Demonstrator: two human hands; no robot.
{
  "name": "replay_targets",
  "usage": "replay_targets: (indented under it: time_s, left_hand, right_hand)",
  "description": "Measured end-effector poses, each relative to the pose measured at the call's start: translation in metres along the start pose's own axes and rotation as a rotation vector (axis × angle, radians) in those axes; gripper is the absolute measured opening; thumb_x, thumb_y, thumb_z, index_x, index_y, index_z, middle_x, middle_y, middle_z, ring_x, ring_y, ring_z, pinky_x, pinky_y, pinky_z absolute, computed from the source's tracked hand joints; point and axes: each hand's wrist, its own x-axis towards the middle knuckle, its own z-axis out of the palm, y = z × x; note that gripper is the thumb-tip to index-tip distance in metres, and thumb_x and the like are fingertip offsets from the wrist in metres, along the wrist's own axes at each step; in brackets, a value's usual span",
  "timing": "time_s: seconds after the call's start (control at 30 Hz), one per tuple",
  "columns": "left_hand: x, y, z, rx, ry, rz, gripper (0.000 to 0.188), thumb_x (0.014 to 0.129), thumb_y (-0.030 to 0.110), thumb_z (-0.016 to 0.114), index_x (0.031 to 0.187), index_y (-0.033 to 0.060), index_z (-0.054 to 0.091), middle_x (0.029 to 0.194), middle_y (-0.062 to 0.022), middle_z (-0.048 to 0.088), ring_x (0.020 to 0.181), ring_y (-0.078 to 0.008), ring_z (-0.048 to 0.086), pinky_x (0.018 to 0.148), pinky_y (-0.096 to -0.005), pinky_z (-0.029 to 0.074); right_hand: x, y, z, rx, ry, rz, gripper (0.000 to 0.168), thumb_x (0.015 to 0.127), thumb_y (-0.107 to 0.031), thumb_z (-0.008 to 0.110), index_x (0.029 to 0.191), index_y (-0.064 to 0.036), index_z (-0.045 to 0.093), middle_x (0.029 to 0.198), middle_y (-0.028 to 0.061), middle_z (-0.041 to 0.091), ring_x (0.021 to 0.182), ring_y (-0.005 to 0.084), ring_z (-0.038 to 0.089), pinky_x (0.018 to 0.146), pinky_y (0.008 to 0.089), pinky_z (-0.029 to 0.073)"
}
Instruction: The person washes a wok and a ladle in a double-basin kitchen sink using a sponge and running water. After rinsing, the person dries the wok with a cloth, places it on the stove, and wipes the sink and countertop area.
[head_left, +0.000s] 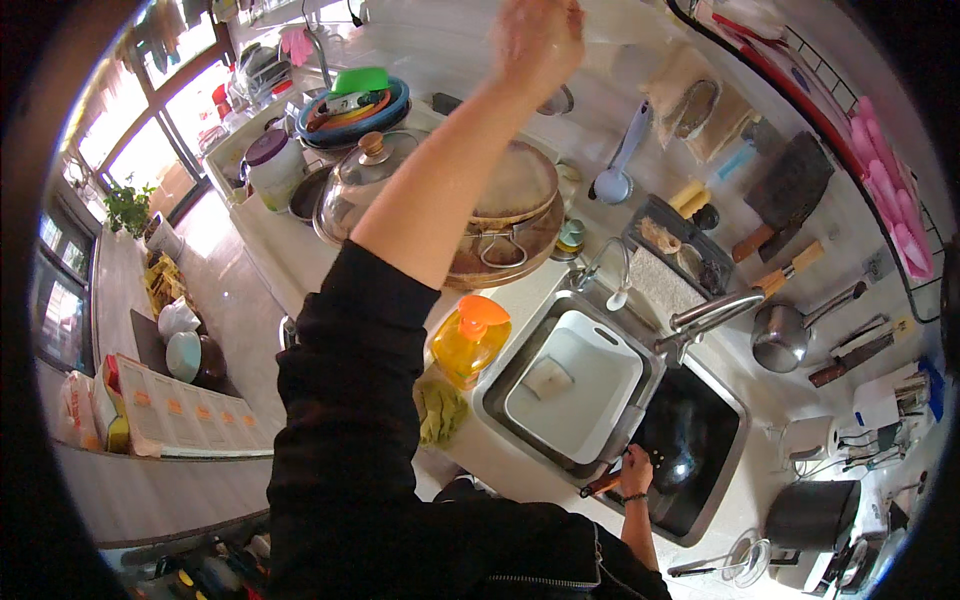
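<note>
My left arm stretches up across the view. My left hand (538, 45) is raised near the top edge in front of the pale wall, fingers curled; motion blur and the frame edge hide whether it holds anything. My right hand (636, 471), with a dark bracelet at the wrist, grips the wooden handle (601, 484) of a dark wok (686, 427). That wok lies in the right basin, with a bright reflection and small pale specks inside. Beside it, the left basin (491, 386) holds a white plastic tub (615, 420) containing a pale, cloth-like piece (549, 377).
A steel faucet (694, 319) stands between the basins. Orange-topped yellow soap (471, 341) and a green cloth (439, 412) sit left of the sink. Lidded pans (367, 176) and wooden boards (517, 270) crowd the counter. A cleaver (791, 184) and saucepan (781, 337) hang on the wall.
</note>
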Motion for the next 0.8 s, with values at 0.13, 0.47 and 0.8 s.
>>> replay_targets:
  time_s: [0.13,0.47,0.8]
  left_hand:
    - [-0.006,-0.017,-0.013,0.017,-0.240,0.063,0.013,0.074,0.014,0.055,0.084,0.0069,0.057,0.090,-0.0141,0.053,0.086,-0.0327,0.052,0.072,-0.0392,0.043]
    - [0.032,0.037,-0.036,0.193,-0.354,-0.045,0.018,0.078,0.021,0.050,0.084,0.0074,0.059,0.083,-0.0147,0.057,0.080,-0.0324,0.055,0.070,-0.0428,0.043]
    - [0.075,0.001,0.078,0.377,-0.638,-0.045,0.031,0.081,0.032,0.044,0.095,0.0069,0.058,0.096,-0.0156,0.056,0.091,-0.0316,0.053,0.078,-0.0509,0.039]
  right_hand:
    - [-0.001,-0.003,0.004,0.028,0.014,-0.009,0.022,0.074,-0.013,0.058,0.095,-0.007,0.059,0.091,0.0107,0.061,0.081,0.0254,0.060,0.069,0.0341,0.048]
    - [-0.009,-0.021,-0.018,0.059,-0.079,0.207,0.020,0.074,-0.009,0.057,0.093,-0.008,0.060,0.104,0.0120,0.058,0.094,0.0286,0.056,0.076,0.0378,0.046]
    - [-0.022,-0.024,-0.029,0.102,0.039,0.237,0.019,0.078,-0.012,0.054,0.094,-0.006,0.060,0.096,0.0123,0.060,0.085,0.0288,0.058,0.074,0.0362,0.047]
